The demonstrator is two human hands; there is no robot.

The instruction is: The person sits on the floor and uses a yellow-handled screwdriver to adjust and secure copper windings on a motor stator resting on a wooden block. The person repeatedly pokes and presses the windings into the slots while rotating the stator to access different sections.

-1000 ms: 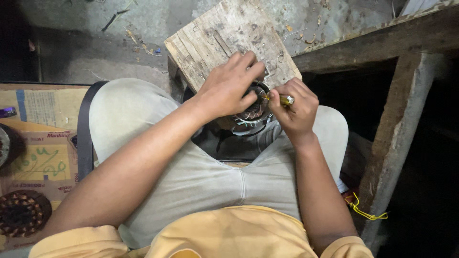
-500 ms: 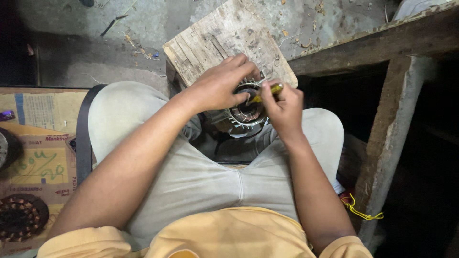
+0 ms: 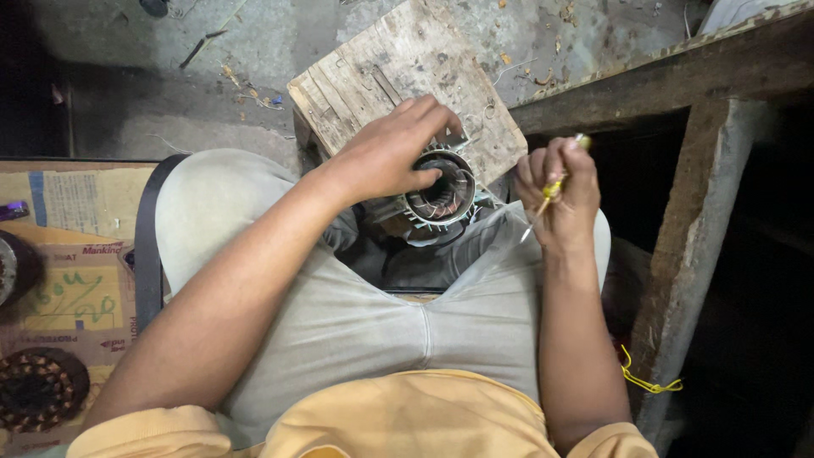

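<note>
A worn wooden block [image 3: 407, 80] lies on the littered concrete floor [image 3: 212, 76] beyond the knees. To the left, flattened cardboard [image 3: 72, 254] carries a dark round wound coil [image 3: 38, 388] near its lower edge, and a black strap [image 3: 148, 246] runs along its right side. On the right stands a rough wooden bench [image 3: 678, 76], with a yellow wire [image 3: 644, 377] tied round its leg [image 3: 687, 254].

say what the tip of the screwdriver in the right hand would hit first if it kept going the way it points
Probably the grey trouser leg just below it: the right hand angles the screwdriver down-left, passing beside the motor stator. Depth is unclear.
</note>
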